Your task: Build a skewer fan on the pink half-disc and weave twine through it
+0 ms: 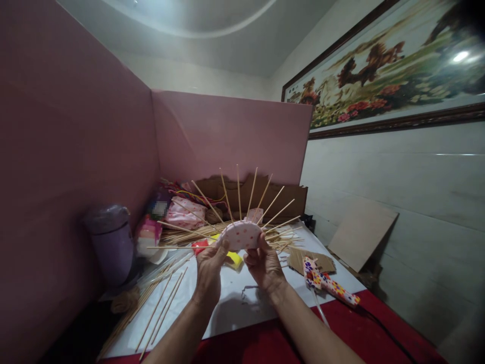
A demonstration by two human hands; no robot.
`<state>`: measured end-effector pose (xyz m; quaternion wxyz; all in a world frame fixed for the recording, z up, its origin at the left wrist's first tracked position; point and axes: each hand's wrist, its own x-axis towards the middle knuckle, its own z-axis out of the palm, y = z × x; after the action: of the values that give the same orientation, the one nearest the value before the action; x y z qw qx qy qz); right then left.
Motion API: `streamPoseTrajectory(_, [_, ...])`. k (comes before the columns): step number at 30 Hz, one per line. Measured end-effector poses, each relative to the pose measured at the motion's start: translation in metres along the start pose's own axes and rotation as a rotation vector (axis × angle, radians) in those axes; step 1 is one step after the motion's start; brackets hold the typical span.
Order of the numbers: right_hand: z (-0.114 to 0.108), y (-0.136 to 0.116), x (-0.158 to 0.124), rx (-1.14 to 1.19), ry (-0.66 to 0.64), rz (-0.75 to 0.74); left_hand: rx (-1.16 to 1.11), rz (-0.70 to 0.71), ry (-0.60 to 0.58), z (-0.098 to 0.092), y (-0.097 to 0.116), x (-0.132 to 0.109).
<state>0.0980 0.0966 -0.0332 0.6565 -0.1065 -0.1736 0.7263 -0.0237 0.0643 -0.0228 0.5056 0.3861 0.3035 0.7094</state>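
Held up above the table is a half-round piece covered in pale pink dotted fabric [242, 236]. Several thin wooden sticks [238, 194] fan outward from its curved edge. My left hand [210, 268] grips the left end of the piece, thumb on the near face. At the right end, my right hand [266, 263] pinches it, with its fingers curled. Behind and below the piece lie a red packet [200, 246] and a yellow one [235, 260], both partly covered. How the sticks are fixed inside the fabric is hidden.
A flower-patterned hot glue gun [329, 284] rests by a cardboard scrap [320, 260] at right, its cord trailing over the red cloth [364, 328]. Loose sticks [161, 311] lie at left. A purple container [111, 247] stands near the pink partition [227, 136]; folded dotted fabric [185, 212] sits behind.
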Motion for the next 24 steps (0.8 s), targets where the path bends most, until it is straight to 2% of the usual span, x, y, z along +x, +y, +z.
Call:
streamPoseTrajectory(5, [-0.001, 0.002, 0.001, -0.037, 0.015, 0.012, -0.134, -0.029, 0.062, 0.002, 0.003, 0.001])
streamPoseTrajectory(9, [-0.005, 0.005, 0.004, -0.046, 0.039, -0.004, -0.144, -0.078, 0.11, -0.003, 0.0, 0.007])
streamPoseTrajectory(18, [-0.005, 0.009, 0.004, -0.107, 0.058, -0.023, -0.201, -0.181, 0.112, -0.007, -0.005, 0.012])
streamPoseTrajectory(24, [-0.005, 0.01, 0.004, -0.15, 0.087, -0.024, -0.219, -0.198, 0.105, -0.01, -0.007, 0.015])
